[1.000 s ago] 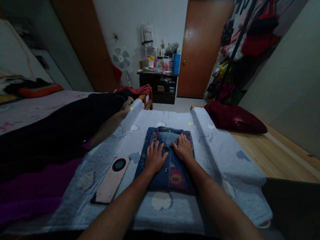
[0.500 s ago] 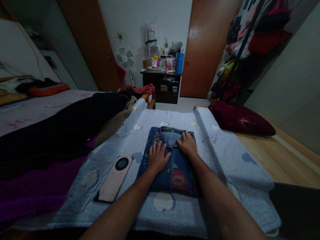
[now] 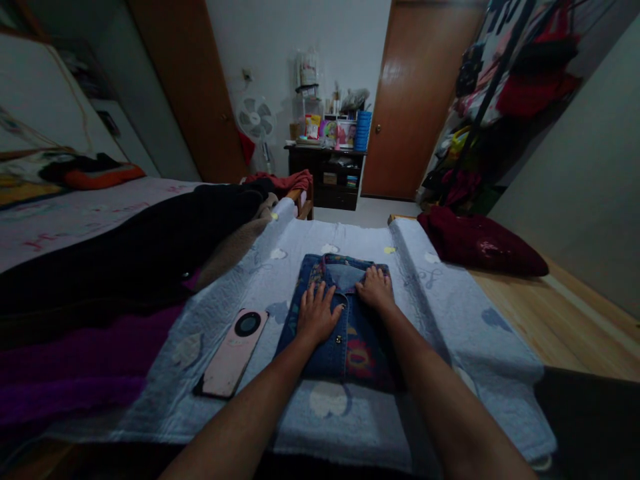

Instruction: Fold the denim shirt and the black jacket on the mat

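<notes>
A folded denim shirt (image 3: 325, 360) with a floral pattern and front buttons lies flat, its collar at the far end. My left hand (image 3: 318, 312) rests on its left front just below the collar, fingers spread. On the right side of the collar lies my right hand (image 3: 376, 288), its fingers lightly bent and apart, palm down on the cloth. Neither hand grips the fabric. Beneath the shirt is a light blue cloth (image 3: 340, 233) with cloud shapes. A pink phone (image 3: 227, 360) lies face down to the left of the shirt.
A dark red cushion-like bundle (image 3: 480, 243) sits on the wooden surface (image 3: 520, 313) at the right. Dark clothing (image 3: 135, 247) and a purple blanket (image 3: 85, 360) cover the bed on the left. Farther back stand a fan (image 3: 257, 119) and a dark cabinet (image 3: 325, 177).
The camera view has shifted slightly. Both hands stay on the folded shirt in nearly the same places; the right fingers look a little more bent.
</notes>
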`<action>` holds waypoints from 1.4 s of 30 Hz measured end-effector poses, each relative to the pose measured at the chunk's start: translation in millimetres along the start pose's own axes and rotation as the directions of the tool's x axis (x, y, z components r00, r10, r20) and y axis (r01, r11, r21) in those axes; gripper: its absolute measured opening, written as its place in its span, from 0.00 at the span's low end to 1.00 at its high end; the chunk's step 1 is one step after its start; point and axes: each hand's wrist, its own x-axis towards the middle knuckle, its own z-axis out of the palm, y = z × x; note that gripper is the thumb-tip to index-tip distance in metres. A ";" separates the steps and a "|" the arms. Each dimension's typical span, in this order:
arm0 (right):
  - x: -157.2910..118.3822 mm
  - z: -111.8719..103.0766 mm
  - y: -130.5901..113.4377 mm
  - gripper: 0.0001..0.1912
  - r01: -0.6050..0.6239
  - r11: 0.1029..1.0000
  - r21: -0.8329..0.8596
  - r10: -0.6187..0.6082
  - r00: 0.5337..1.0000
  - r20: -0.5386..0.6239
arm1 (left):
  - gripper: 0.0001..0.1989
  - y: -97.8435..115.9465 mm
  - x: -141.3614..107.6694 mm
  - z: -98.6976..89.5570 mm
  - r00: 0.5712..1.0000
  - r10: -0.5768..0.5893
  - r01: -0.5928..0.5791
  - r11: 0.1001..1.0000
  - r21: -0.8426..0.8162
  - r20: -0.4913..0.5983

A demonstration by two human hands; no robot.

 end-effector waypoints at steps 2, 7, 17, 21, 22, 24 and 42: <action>-10.2 2.5 -9.2 0.32 0.092 0.995 0.029 -0.091 0.995 -0.036 | 0.27 -0.2 0.1 0.1 1.000 -0.001 0.001 1.000 -0.012 -0.002; -29.4 17.7 -22.7 0.26 0.204 0.979 0.027 -0.199 0.971 -0.130 | 0.25 -3.0 0.6 -1.2 0.998 -0.063 0.061 0.995 -0.075 -0.018; -29.6 23.0 -19.5 0.23 0.219 0.976 0.017 -0.211 0.956 -0.202 | 0.24 -9.9 15.0 -5.0 0.992 -0.111 0.109 0.993 -0.046 -0.052; -31.4 20.0 -19.9 0.23 0.225 0.974 0.034 -0.214 0.956 -0.200 | 0.29 -21.6 35.0 -8.6 1.000 -0.012 0.012 1.000 0.027 -0.020; -31.8 18.9 -20.0 0.22 0.222 0.974 0.040 -0.211 0.958 -0.196 | 0.29 -25.4 39.8 -9.8 1.000 0.008 -0.008 0.999 0.041 -0.016; -32.5 16.7 -20.3 0.23 0.219 0.974 0.061 -0.204 0.960 -0.192 | 0.28 -32.9 48.8 -11.7 0.999 0.030 -0.030 0.998 0.061 -0.014; -35.1 15.4 -21.3 0.25 0.255 0.966 0.052 -0.242 0.954 -0.178 | 0.29 -54.8 79.0 -0.2 0.978 0.129 -0.126 0.992 -0.029 0.166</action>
